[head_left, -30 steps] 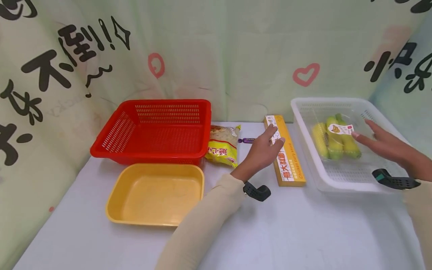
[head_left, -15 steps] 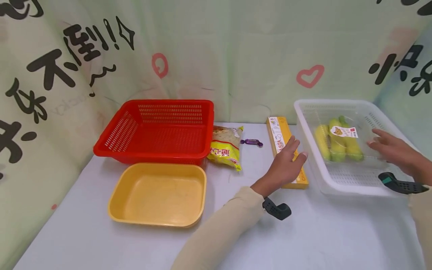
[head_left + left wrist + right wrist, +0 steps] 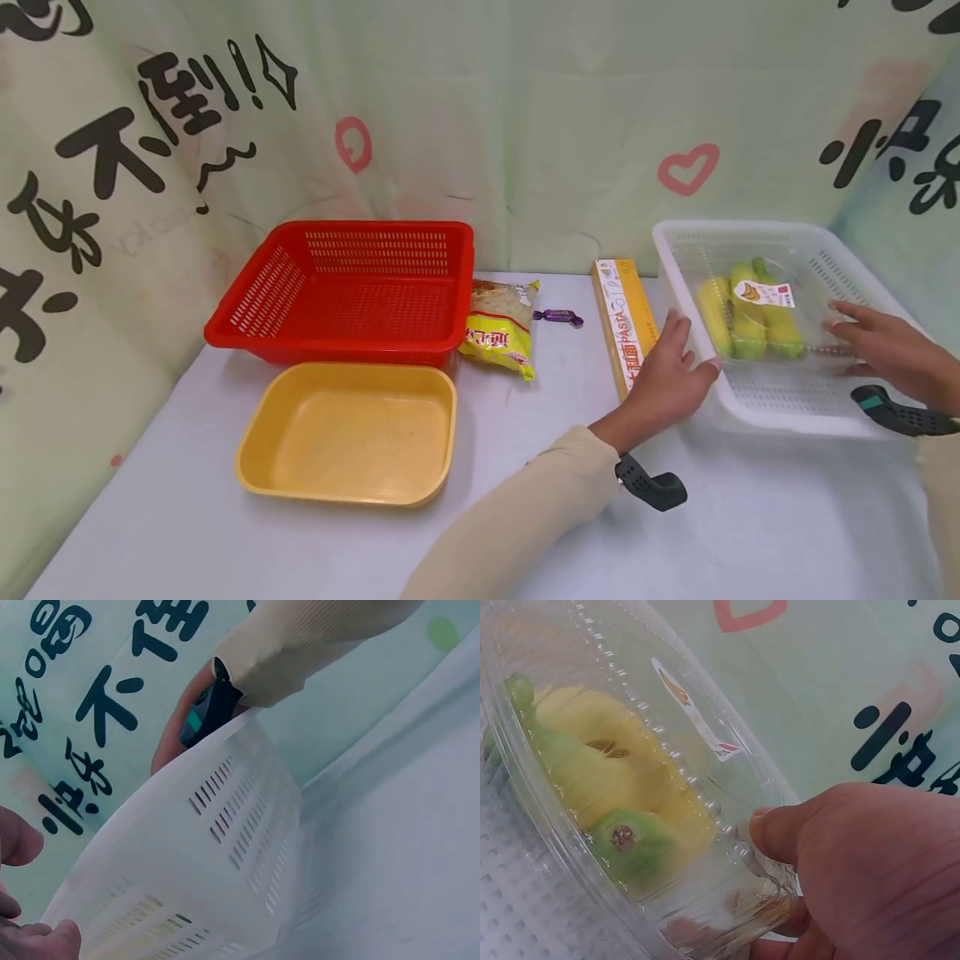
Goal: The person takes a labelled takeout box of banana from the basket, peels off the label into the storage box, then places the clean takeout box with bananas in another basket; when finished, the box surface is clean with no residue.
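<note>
A clear plastic box of yellow-green bananas [image 3: 750,321], with a white label on its lid, lies in the white basket [image 3: 720,412]. At the box's right end, my right hand [image 3: 892,350] pinches its edge, the thumb [image 3: 776,832] above and other fingers below, seen through the plastic in the right wrist view. My left hand [image 3: 667,379] is at the basket's left rim, fingers loosely bent. In the left wrist view its fingertips [image 3: 64,937] lie against the basket wall and the thumb stands apart from the rim.
A yellow pasta box [image 3: 625,321] lies left of the white basket, partly behind my left hand. Further left are a purple-wrapped candy [image 3: 558,317], a noodle bag [image 3: 498,329], a red basket [image 3: 360,346] and a yellow tray [image 3: 345,492]. A printed curtain [image 3: 525,150] hangs behind.
My left hand has moved right, from over the pasta box to the white basket's rim. My right hand has closed from spread fingers onto the plastic box's end.
</note>
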The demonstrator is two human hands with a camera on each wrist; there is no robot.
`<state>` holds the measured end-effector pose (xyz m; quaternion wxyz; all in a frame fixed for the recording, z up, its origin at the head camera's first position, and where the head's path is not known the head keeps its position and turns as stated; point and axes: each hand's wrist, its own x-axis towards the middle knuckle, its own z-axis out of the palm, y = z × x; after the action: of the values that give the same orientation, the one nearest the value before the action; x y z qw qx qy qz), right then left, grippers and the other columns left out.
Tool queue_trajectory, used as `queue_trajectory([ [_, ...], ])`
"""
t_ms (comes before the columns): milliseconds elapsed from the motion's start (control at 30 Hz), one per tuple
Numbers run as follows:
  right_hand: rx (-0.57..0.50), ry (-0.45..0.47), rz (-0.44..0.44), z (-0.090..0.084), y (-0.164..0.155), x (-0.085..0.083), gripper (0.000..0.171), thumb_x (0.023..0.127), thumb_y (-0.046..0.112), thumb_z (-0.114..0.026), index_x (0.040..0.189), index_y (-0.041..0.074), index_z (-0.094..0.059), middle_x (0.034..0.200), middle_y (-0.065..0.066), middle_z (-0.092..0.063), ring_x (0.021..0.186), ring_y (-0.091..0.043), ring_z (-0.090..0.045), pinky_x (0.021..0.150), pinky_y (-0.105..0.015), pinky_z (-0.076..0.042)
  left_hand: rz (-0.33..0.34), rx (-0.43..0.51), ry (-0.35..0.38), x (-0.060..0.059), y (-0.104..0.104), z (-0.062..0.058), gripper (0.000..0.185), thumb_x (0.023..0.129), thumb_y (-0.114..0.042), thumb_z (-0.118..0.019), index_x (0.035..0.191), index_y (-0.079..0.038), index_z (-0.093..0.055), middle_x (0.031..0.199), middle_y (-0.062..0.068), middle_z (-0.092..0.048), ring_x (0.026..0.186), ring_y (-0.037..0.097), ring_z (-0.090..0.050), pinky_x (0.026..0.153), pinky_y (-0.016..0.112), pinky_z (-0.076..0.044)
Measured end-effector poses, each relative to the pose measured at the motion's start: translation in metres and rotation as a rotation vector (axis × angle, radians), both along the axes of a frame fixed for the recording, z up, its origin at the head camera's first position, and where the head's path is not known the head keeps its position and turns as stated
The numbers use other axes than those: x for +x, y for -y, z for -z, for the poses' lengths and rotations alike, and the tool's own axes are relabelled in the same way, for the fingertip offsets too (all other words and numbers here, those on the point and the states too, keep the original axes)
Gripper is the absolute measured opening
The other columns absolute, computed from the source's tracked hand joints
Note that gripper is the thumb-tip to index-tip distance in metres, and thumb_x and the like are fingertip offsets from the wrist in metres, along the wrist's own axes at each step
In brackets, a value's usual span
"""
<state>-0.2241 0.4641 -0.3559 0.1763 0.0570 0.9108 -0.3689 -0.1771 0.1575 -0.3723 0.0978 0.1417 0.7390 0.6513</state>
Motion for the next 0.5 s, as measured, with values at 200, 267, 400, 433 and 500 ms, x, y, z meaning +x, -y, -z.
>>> queue_trajectory([
  [200, -0.013, 0.031, 0.001, -0.0004, -0.0018, 0.0005, 0.083, 0.101, 0.057, -0.026, 0.146, 0.008, 0.025, 0.146, -0.045, 0.004, 0.119, -0.065, -0.025, 0.088, -0.069, -0.037, 0.01, 0.006, 0.004, 0.0035, -0.0036, 0.003, 0.069, 0.095, -0.018, -0.063, 0.154, -0.018, -0.028, 0.159, -0.014, -0.013, 0.13, 0.002, -0.041, 0.094, 0.017, -0.043],
  [267, -0.029, 0.038, 0.017, -0.0005, -0.0007, 0.0012, 0.083, 0.101, 0.056, -0.027, 0.145, 0.01, 0.026, 0.146, -0.045, 0.004, 0.12, -0.066, -0.024, 0.088, -0.066, -0.042, 0.016, 0.012, 0.003, 0.0044, -0.0047, 0.0042, 0.069, 0.095, -0.015, -0.063, 0.154, -0.017, -0.027, 0.159, -0.013, -0.013, 0.133, 0.002, -0.038, 0.095, 0.017, -0.043],
  [400, -0.063, 0.045, 0.022, 0.0004, 0.0026, 0.0029, 0.08, 0.102, 0.054, -0.026, 0.146, 0.012, 0.026, 0.146, -0.045, 0.005, 0.12, -0.066, -0.026, 0.082, -0.058, -0.051, 0.031, 0.034, -0.007, 0.0061, -0.0059, 0.0059, 0.066, 0.096, -0.01, -0.06, 0.154, -0.018, -0.029, 0.159, -0.011, -0.015, 0.14, 0.003, -0.024, 0.098, 0.016, -0.039],
  [433, -0.069, 0.044, 0.021, 0.0007, 0.0036, 0.0029, 0.079, 0.102, 0.054, -0.026, 0.146, 0.013, 0.026, 0.146, -0.044, 0.005, 0.12, -0.065, -0.026, 0.082, -0.056, -0.052, 0.03, 0.028, -0.019, 0.0062, -0.0059, 0.0062, 0.064, 0.096, -0.009, -0.059, 0.152, -0.018, -0.031, 0.159, -0.01, -0.016, 0.141, 0.003, -0.02, 0.1, 0.017, -0.037],
  [500, -0.064, 0.043, 0.01, 0.0009, 0.0047, 0.0032, 0.078, 0.103, 0.053, -0.025, 0.146, 0.012, 0.025, 0.147, -0.044, 0.007, 0.12, -0.065, -0.026, 0.082, -0.056, -0.053, 0.025, 0.017, -0.04, 0.0069, -0.0062, 0.0064, 0.059, 0.096, -0.009, -0.059, 0.149, -0.02, -0.036, 0.159, -0.01, -0.017, 0.142, 0.003, -0.017, 0.101, 0.017, -0.036],
])
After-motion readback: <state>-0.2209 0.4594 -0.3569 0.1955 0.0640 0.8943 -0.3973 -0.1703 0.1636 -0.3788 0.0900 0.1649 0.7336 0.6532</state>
